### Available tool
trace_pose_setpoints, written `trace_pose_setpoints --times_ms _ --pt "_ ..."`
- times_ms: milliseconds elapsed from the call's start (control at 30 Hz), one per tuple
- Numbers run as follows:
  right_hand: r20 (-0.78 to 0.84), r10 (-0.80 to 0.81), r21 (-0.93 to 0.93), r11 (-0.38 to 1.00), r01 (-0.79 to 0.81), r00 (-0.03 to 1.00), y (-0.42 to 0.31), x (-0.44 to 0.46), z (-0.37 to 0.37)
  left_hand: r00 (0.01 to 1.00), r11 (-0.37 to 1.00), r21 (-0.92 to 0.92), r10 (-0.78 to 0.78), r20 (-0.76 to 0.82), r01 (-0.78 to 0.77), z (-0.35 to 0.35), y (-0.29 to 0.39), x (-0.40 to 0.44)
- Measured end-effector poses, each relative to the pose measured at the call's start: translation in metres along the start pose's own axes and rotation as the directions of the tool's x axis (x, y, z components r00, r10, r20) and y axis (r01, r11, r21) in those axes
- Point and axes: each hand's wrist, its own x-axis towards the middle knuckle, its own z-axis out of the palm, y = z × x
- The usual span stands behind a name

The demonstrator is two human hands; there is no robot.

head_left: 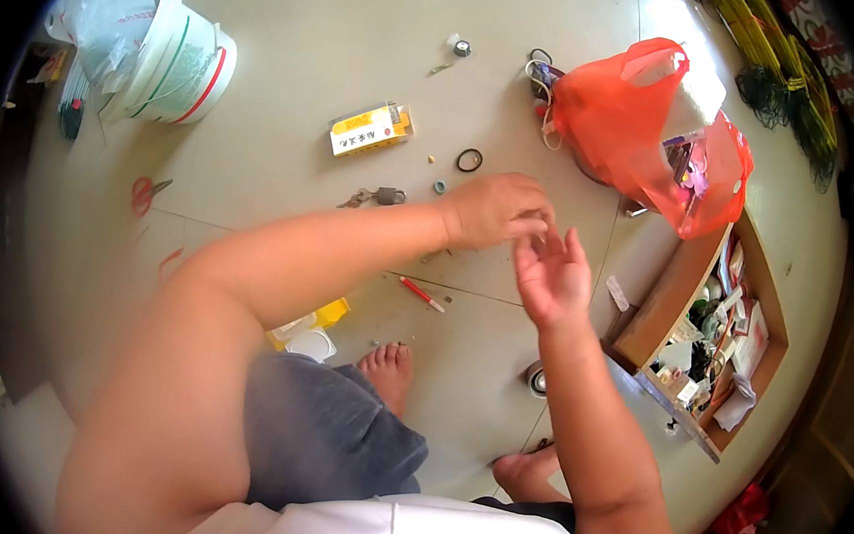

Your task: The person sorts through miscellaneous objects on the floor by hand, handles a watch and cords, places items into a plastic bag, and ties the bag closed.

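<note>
My left hand (500, 211) reaches across from the left, back upward, its fingers bent down together at the fingertips of my right hand. Whatever those fingers may pinch is hidden or too small to name. My right hand (553, 282) is turned palm up, with the thumb apart and nothing visible on the palm. Close to my left hand on the floor lie a black ring (468, 160), a small teal ring (439, 187) and a padlock (390, 196) with keys (357, 198). Below the hands lies a red pen-like stick (420, 294) with a white end.
A yellow-and-white box (371, 130) lies farther forward. At the right are a red plastic bag (620, 112) and a wooden drawer (662, 276) full of odds and ends. A white bucket (177, 62) and red-handled scissors (144, 195) are at left. A tape roll (537, 379) sits near my foot.
</note>
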Motion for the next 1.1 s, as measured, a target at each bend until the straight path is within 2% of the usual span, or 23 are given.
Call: trace_pose_setpoints --times_ms 67,100,133,167,200,233,300,367,400,467,500,567,600,633,700,767,833,900,967,1000,1067,1100 --pt "0.248 -0.037 0.034 0.999 0.03 0.968 -0.037 0.024 -0.032 0.989 0.995 -0.017 0.093 -0.118 -0.096 -0.002 0.007 0.0" --pt "0.37 -0.05 0.144 0.99 -0.004 0.928 -0.06 0.023 -0.033 0.988 0.996 -0.013 0.091 -0.122 -0.094 -0.006 0.003 -0.001" --pt "0.483 -0.076 0.248 0.967 -0.053 0.872 -0.084 0.021 -0.032 0.992 0.999 0.044 -0.023 -0.126 0.029 -0.013 -0.008 -0.001" --pt "0.496 -0.179 0.328 0.945 0.007 0.85 -0.113 0.014 -0.032 0.981 0.984 0.1 -0.136 -0.136 0.15 -0.02 -0.019 -0.003" --pt "0.612 -0.251 0.349 0.937 0.029 0.75 -0.144 0.008 -0.032 0.981 0.983 0.102 -0.136 -0.136 0.151 -0.027 -0.03 -0.006" --pt "0.431 -0.43 0.471 0.857 0.209 0.794 -0.166 -0.012 -0.025 0.972 0.968 0.136 -0.195 -0.131 0.212 -0.034 -0.042 -0.012" --pt "0.241 -0.73 0.422 0.672 0.608 0.64 -0.235 -0.014 -0.042 0.961 0.948 0.172 -0.251 -0.115 0.269 -0.041 -0.049 -0.02" --pt "0.006 -0.857 0.256 0.499 0.828 0.515 -0.277 -0.027 -0.049 0.903 0.868 0.253 -0.398 -0.162 0.428 -0.046 -0.046 -0.024" --pt "-0.002 -0.859 0.256 0.494 0.831 0.512 -0.298 -0.031 -0.057 0.905 0.869 0.254 -0.396 -0.154 0.424 -0.049 -0.053 -0.023" --pt "-0.134 -0.843 0.076 0.516 0.853 0.521 -0.321 -0.041 -0.067 0.942 0.845 0.431 -0.229 -0.245 0.317 -0.057 -0.078 -0.01" --pt "-0.177 -0.837 0.015 0.524 0.851 0.518 -0.324 -0.047 -0.07 0.943 0.847 0.427 -0.229 -0.242 0.315 -0.061 -0.088 0.001" --pt "-0.145 -0.888 -0.068 0.449 0.891 0.436 -0.306 -0.057 -0.068 0.928 0.746 0.586 -0.119 -0.352 0.318 -0.072 -0.108 0.022" --pt "-0.013 -0.879 -0.082 0.475 0.876 0.476 -0.308 -0.054 -0.085 0.929 0.748 0.583 -0.121 -0.349 0.317 -0.078 -0.116 0.033" --pt "-0.019 -0.881 -0.085 0.473 0.877 0.473 -0.296 -0.054 -0.083 0.917 0.707 0.617 -0.113 -0.383 0.345 -0.084 -0.122 0.044" --pt "0.344 -0.718 -0.149 0.594 0.79 0.605 -0.254 -0.051 -0.081 0.909 0.667 0.65 -0.101 -0.404 0.363 -0.091 -0.135 0.064" --pt "0.3 -0.694 -0.187 0.63 0.754 0.654 -0.196 -0.052 -0.053 0.888 0.583 0.687 -0.145 -0.437 0.433 -0.095 -0.149 0.075" --pt "0.317 -0.629 -0.195 0.689 0.698 0.71 -0.154 -0.047 -0.043 0.906 0.594 0.694 -0.171 -0.386 0.408 -0.097 -0.152 0.076" --pt "0.235 -0.59 -0.222 0.741 0.633 0.773 -0.116 -0.039 -0.04 0.92 0.602 0.698 -0.197 -0.339 0.387 -0.093 -0.151 0.076" --pt "0.181 -0.511 -0.248 0.803 0.542 0.84 -0.082 -0.033 -0.044 0.957 0.669 0.687 -0.153 -0.248 0.285 -0.088 -0.145 0.071" --pt "0.157 -0.464 -0.283 0.824 0.49 0.872 -0.066 -0.031 -0.045 0.956 0.669 0.685 -0.154 -0.251 0.288 -0.082 -0.141 0.068" --pt "0.123 -0.343 -0.336 0.869 0.364 0.931 -0.036 -0.028 -0.045 0.973 0.855 0.482 -0.1 -0.207 0.191 -0.063 -0.128 0.057" --pt "0.112 -0.27 -0.354 0.888 0.293 0.956 -0.025 -0.025 -0.046 0.981 0.884 0.448 -0.051 -0.188 0.132 -0.053 -0.115 0.049"
